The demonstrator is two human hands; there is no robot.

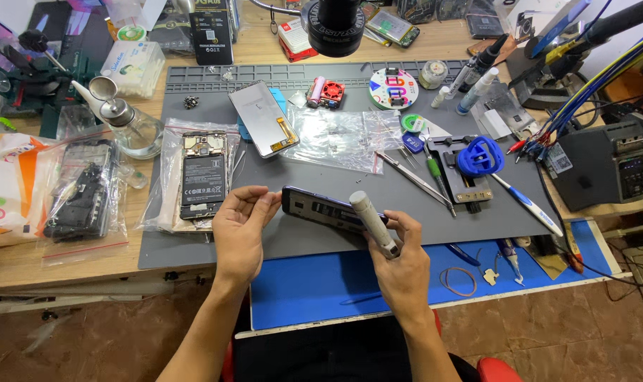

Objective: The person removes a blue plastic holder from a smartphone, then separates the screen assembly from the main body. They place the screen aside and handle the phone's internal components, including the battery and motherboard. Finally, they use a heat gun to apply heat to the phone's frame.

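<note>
Hands are working over the grey work mat [349, 244], the landmark for all positions here. Nearest the viewer, the right hand [405, 263] is gripping a cream-coloured cylindrical tool [373, 223], its fingers clamping round the lower barrel while the tip is pointing up and away over the mat's near edge. The left hand [240, 228] is pinching the left end of a dark smartphone [327, 209] between thumb and fingertips; the phone is being held on edge just above the mat's near middle, and the tool's barrel is crossing in front of its right end. Beyond the left hand, on the mat's left side, an opened phone with its battery exposed [202, 175] is lying on a clear plastic bag. Farther in, near the mat's centre, a detached screen panel [263, 118] is resting at a tilt. On the mat's right side, a blue suction cup [480, 156] is sitting on a metal holder, with tweezers [415, 178] lying just to its left. At the mat's far edge, a round white disc with coloured segments [393, 88] is lying flat.
</note>
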